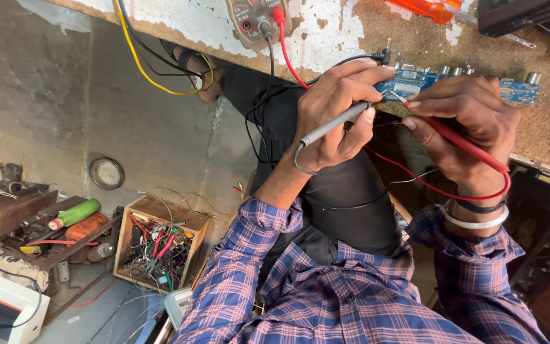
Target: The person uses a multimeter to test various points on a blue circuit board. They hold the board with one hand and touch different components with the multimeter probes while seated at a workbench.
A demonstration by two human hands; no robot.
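My left hand (332, 114) grips a grey-black meter probe (335, 124), its tip aimed at a blue circuit board (415, 81) lying on the worn bench edge. My right hand (472, 121) pinches a red probe (466, 145), with its metal tip touching the board. Red and black leads run up to a brown multimeter (253, 19) at the top of the bench. Both wrists come out of blue plaid sleeves; the right wrist wears a band and a bangle.
A wooden box (160, 245) full of wires and tools stands on the floor at lower left. Beside it a cluttered rack holds a green bottle (74, 214). An orange tool (431, 7) and a black case (523, 13) lie on the bench (542, 134).
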